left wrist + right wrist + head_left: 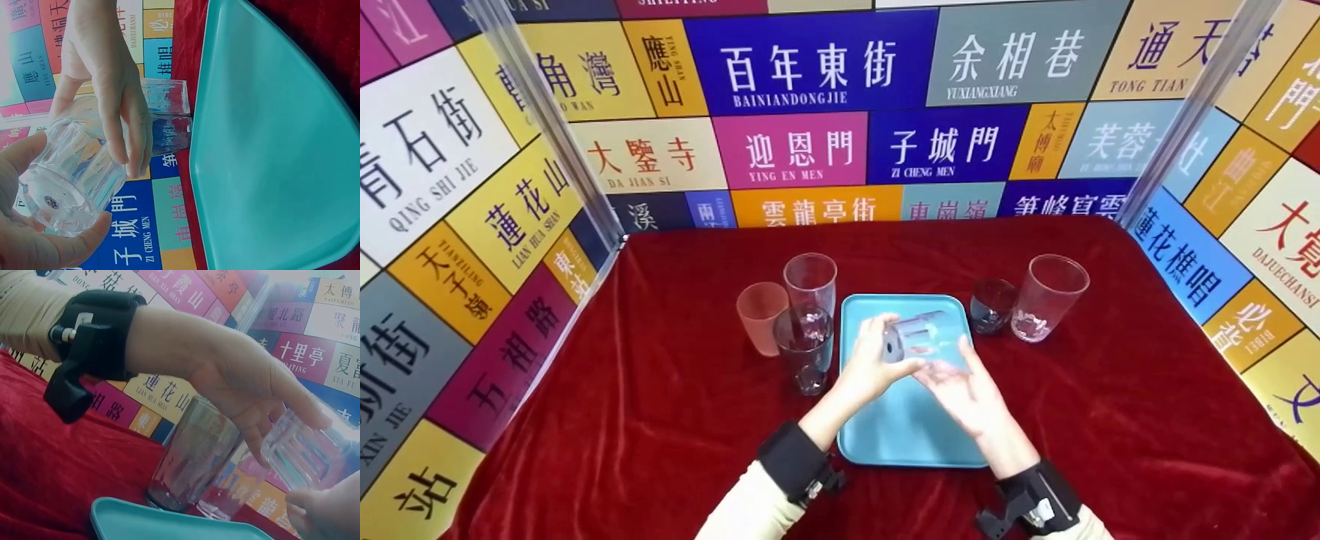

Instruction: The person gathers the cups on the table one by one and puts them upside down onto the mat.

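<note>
A clear drinking glass [919, 337] lies tilted on its side in the air above the blue tray [911, 431]. My left hand [868, 367] grips it near the thick base, thumb and fingers on opposite sides. In the left wrist view the base [53, 202] faces the camera, a small dark round mark on it. At the other end my right hand [969, 394] holds the glass, its fingers along one side and the thumb on the other. The right wrist view catches only part of the right hand [326, 509], low in the corner.
Left of the tray stand a pinkish tumbler [761, 319], a clear tall glass [811, 271] and a dark tinted glass [802, 341], close together. A small dark glass [992, 306] and a large clear glass [1050, 292] stand at the right. Red cloth [675, 390] covers the table.
</note>
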Motion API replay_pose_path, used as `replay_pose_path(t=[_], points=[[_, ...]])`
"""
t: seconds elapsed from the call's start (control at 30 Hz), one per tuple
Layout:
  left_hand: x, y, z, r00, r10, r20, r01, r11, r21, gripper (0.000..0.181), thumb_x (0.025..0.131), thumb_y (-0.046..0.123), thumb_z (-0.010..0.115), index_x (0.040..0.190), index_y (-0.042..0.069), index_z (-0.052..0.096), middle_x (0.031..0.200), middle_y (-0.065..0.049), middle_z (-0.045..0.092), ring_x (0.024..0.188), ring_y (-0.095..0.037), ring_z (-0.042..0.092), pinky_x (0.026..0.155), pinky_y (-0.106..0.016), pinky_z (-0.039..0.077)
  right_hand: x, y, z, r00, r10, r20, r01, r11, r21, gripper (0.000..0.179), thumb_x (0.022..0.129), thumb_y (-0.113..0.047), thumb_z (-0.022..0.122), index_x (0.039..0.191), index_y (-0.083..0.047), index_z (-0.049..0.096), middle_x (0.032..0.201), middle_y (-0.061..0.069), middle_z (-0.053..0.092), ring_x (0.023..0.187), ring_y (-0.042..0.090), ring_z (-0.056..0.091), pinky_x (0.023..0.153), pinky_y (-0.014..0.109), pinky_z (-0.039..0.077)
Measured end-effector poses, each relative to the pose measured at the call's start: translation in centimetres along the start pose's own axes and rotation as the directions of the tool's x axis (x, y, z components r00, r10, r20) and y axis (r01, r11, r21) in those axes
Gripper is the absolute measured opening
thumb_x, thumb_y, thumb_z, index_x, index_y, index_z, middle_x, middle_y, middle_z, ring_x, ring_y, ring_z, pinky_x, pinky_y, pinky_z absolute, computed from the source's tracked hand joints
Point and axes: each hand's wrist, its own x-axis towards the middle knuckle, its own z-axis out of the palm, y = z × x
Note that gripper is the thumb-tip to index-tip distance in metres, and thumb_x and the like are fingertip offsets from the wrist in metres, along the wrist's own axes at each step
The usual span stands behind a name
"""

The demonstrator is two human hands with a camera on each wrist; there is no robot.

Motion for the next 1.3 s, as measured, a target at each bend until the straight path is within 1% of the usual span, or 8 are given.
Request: replay_pose_path(t=[0.13,0.3,0.47,0.53,0.6,0.8,1.03,1.3], points=[[-0.1,0.4,-0.9,1.0,0.016,-0.001,-0.016,1.0,0.015,0.064,0.077,0.025,0.073,0.127,0.002,0.041,0.123,-0.016,0.042,0.111,-0.025,0.042,0.093,-0.039,0.04,-0.6,-0.6,0.0,0.994,-0.105,0.028,0.109,0.95,-0.292,0.075,0.092,-0.044,0.038,0.141,0.004,0.007,0.138,0.021,0.028,0.122,0.028,0.041,0.112,0.035,0.018],[-0.7,0.9,-2.3,0.998,-0.036,0.046,0.031,0.994,0.106,0.066,0.077,0.026,0.073,0.13,0.005,0.041,0.126,-0.014,0.043,0.113,-0.026,0.042,0.093,-0.04,0.041,-1.3,-3.1,-1.0,0.968,-0.251,0.024,0.229,0.836,-0.5,0.074,0.096,-0.029,0.039,0.143,0.005,-0.008,0.15,0.023,-0.001,0.139,0.034,0.006,0.113,0.038,0.007],[-1.4,0.9,-2.7,0.984,-0.107,0.142,0.061,0.953,0.296,0.067,0.07,0.025,0.077,0.126,0.007,0.044,0.116,-0.013,0.048,0.107,-0.028,0.043,0.083,-0.037,0.043,-2.2,-6.5,-3.6,0.908,-0.412,-0.07,0.292,0.744,-0.601,0.025,0.096,-0.015,0.042,0.113,-0.016,0.06,0.119,0.006,0.059,0.114,0.016,0.052,0.107,0.03,0.029],[-1.7,0.8,-2.7,0.977,-0.108,0.182,0.035,0.93,0.366,0.067,0.068,0.024,0.079,0.123,0.006,0.045,0.111,-0.011,0.049,0.103,-0.027,0.044,0.083,-0.036,0.043,-2.7,-7.7,-4.6,0.886,-0.45,-0.11,0.297,0.735,-0.61,0.016,0.094,-0.013,0.045,0.095,-0.018,0.06,0.094,-0.008,0.065,0.095,0.007,0.059,0.101,0.025,0.036],[-2.0,0.6,-2.5,0.97,-0.104,0.218,0.001,0.904,0.427,0.066,0.066,0.023,0.08,0.121,0.007,0.047,0.108,-0.01,0.05,0.103,-0.027,0.045,0.083,-0.035,0.043,-3.2,-8.7,-5.2,0.872,-0.467,-0.145,0.287,0.729,-0.621,0.018,0.093,-0.013,0.047,0.11,-0.017,0.053,0.091,-0.011,0.062,0.094,0.003,0.057,0.101,0.022,0.035],[-2.6,0.3,-1.6,0.956,-0.059,0.287,-0.119,0.817,0.565,0.066,0.063,0.021,0.082,0.121,0.011,0.051,0.112,-0.01,0.053,0.102,-0.027,0.047,0.085,-0.034,0.043,-4.0,-10.8,-5.9,0.839,-0.491,-0.234,0.242,0.723,-0.647,0.086,0.089,-0.02,0.051,0.144,-0.006,-0.014,0.152,0.007,0.005,0.139,0.021,0.015,0.111,0.025,0.016],[-1.6,0.8,-1.2,0.955,-0.05,0.291,-0.151,0.764,0.627,0.063,0.066,0.018,0.081,0.122,0.012,0.053,0.114,-0.009,0.054,0.103,-0.026,0.046,0.086,-0.035,0.042,-4.4,-11.6,-6.2,0.837,-0.48,-0.261,0.219,0.732,-0.645,0.086,0.09,-0.021,0.05,0.144,-0.007,-0.016,0.152,0.006,-0.01,0.14,0.021,0.005,0.11,0.023,0.015],[3.1,1.8,-0.2,0.98,-0.079,0.182,-0.067,0.734,0.675,0.06,0.069,0.018,0.076,0.123,0.01,0.052,0.116,-0.013,0.053,0.104,-0.03,0.046,0.088,-0.039,0.039,-4.2,-11.4,-6.3,0.834,-0.472,-0.287,0.204,0.746,-0.634,0.084,0.09,-0.021,0.05,0.145,-0.009,-0.013,0.153,0.004,-0.006,0.14,0.02,0.009,0.109,0.021,0.019]])
